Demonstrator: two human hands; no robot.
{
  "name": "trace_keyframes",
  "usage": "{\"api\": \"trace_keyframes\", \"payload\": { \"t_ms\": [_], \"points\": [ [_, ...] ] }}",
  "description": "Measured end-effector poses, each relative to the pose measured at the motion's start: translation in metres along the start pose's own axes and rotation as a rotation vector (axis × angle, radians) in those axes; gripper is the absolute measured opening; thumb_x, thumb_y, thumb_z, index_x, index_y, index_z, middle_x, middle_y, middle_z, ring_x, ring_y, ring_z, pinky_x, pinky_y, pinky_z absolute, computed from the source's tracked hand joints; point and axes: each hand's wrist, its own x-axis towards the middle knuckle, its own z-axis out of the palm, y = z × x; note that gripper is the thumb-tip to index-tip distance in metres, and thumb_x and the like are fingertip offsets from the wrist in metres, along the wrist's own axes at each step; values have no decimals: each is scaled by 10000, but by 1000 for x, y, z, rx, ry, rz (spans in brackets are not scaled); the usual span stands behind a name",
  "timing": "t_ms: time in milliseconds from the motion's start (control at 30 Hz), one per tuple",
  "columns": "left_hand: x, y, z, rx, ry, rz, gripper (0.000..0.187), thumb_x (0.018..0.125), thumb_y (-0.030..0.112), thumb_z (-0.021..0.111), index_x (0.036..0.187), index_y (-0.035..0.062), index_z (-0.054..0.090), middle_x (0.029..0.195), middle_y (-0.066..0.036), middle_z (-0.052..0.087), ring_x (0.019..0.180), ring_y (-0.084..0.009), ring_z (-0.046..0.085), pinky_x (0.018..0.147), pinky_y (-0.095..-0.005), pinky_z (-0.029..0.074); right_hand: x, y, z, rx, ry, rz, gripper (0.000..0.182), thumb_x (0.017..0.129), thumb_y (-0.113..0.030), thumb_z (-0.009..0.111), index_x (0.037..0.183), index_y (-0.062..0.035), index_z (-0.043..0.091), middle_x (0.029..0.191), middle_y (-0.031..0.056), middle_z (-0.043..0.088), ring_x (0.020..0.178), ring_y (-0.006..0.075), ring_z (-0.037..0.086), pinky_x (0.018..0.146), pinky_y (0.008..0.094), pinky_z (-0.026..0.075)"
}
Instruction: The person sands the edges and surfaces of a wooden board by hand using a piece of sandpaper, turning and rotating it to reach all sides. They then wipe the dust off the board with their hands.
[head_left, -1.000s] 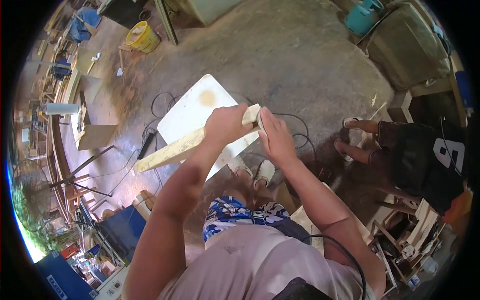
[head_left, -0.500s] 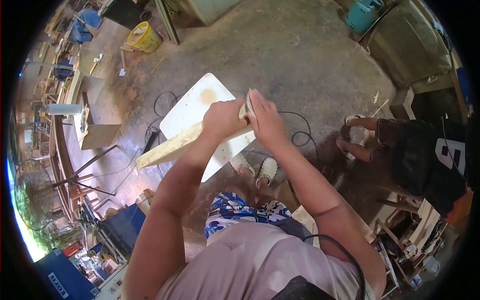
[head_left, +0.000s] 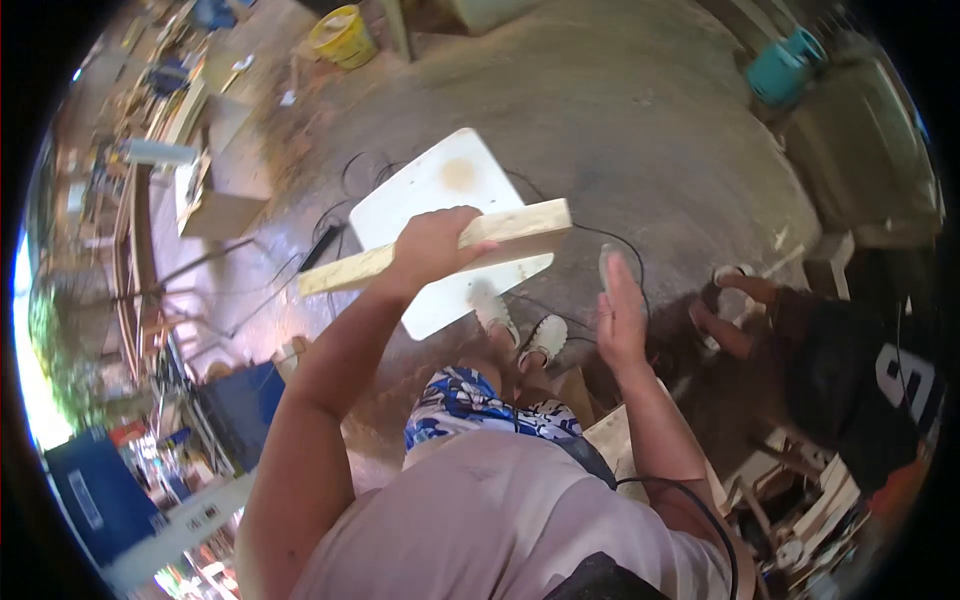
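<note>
My left hand (head_left: 432,246) is wrapped over the middle of a pale wooden board (head_left: 525,222), which is held slantwise in the air. Below the board is a white panel (head_left: 450,180) with rounded corners and a tan round stain. To the right, apart from the board's end, my right hand (head_left: 625,320) is raised with its fingers straight and close together. Against those fingers lies a thin greyish folded sheet (head_left: 606,268) that looks like sandpaper; its inner side is hidden.
Black cables (head_left: 625,250) trail over the concrete floor around the panel. Another person (head_left: 830,360) is close on the right. A yellow bucket (head_left: 343,38) stands at the far left, a teal gas cylinder (head_left: 785,68) at the far right. Blue cases (head_left: 100,495) are at lower left.
My right hand has come away from the board's end and moved right and down, taking the sheet along. The left hand still grips the board, now held more level. The whole view has shifted.
</note>
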Motion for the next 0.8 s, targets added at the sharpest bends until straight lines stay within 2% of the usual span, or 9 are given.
{"api": "trace_keyframes", "payload": {
  "t_ms": [200, 300, 433, 500, 533, 600, 633, 700, 800],
  "points": [
    [-129, -113, -14, 50, 171, -205, 305, 933, 359, 595, 947, 65, 676, 942, -170, 680, 904, -393, 631, 810, -502, 475, 23, -18, 2, 75, 60, -109, 541, 964, -34, 482, 1494, 28, 396, 1527, 237, 422, 1422, 385, 402, 1185, 455, 291],
    [-173, -159, -11, 79, 426, -160, 269, 909, 301, 626, 798, 59, 668, 817, -182, 652, 850, -406, 614, 758, -511, 454, 29, -39, 14, 82, 16, -175, 540, 971, -24, 450, 1505, 22, 380, 1522, 248, 422, 1418, 404, 400, 1188, 464, 283],
    [-189, -178, 1, 14, 476, -331, 280, 923, 304, 623, 839, 45, 688, 864, -176, 681, 871, -370, 642, 796, -473, 477, 32, -72, 53, 36, -118, -295, 539, 965, -31, 476, 1496, 19, 395, 1516, 240, 429, 1397, 400, 422, 1171, 464, 304],
    [-183, -170, -2, -404, 518, -533, 275, 942, 283, 616, 934, 29, 718, 960, -176, 711, 950, -303, 672, 869, -409, 492, 35, -96, 80, 36, -176, -353, 545, 960, -26, 482, 1498, 7, 398, 1516, 236, 428, 1393, 402, 424, 1163, 463, 313],
    [-188, -179, 5, -422, 528, -536, 275, 942, 283, 616, 934, 29, 718, 960, -176, 711, 950, -303, 672, 869, -409, 492, 34, -110, 97, 49, -221, -402, 552, 955, -21, 489, 1500, -5, 401, 1516, 231, 426, 1388, 404, 426, 1155, 462, 323],
    [-190, -195, 16, -740, 453, -568, 235, 979, 227, 618, 1001, 7, 698, 1047, -96, 722, 1000, -199, 655, 920, -340, 489, 34, -139, 129, 59, -284, -396, 556, 953, -19, 495, 1501, -19, 406, 1516, 229, 424, 1382, 409, 430, 1150, 461, 330],
    [-193, -194, 15, -757, 457, -565, 235, 979, 227, 618, 1001, 7, 698, 1047, -96, 722, 1000, -199, 655, 920, -340, 489, 35, -151, 145, 85, -335, -384, 560, 950, -18, 501, 1503, -33, 410, 1515, 227, 421, 1375, 414, 434, 1144, 459, 338],
    [-205, -191, 12, -1262, 374, -499, 268, 997, 238, 614, 1149, 27, 678, 1195, -73, 691, 1118, -166, 607, 1001, -325, 453, 38, -169, 181, 46, -344, -379, 557, 953, -22, 504, 1502, -43, 415, 1512, 229, 421, 1372, 414, 434, 1139, 458, 345],
    [-222, -204, 21, -1485, 291, -335, 331, 1007, 236, 607, 1270, 37, 635, 1260, -82, 661, 1184, -179, 579, 1054, -329, 420, 43, -179, 221, -39, -313, -326, 547, 961, -19, 502, 1501, -40, 414, 1509, 229, 421, 1372, 406, 430, 1135, 458, 351]
  ]
}}
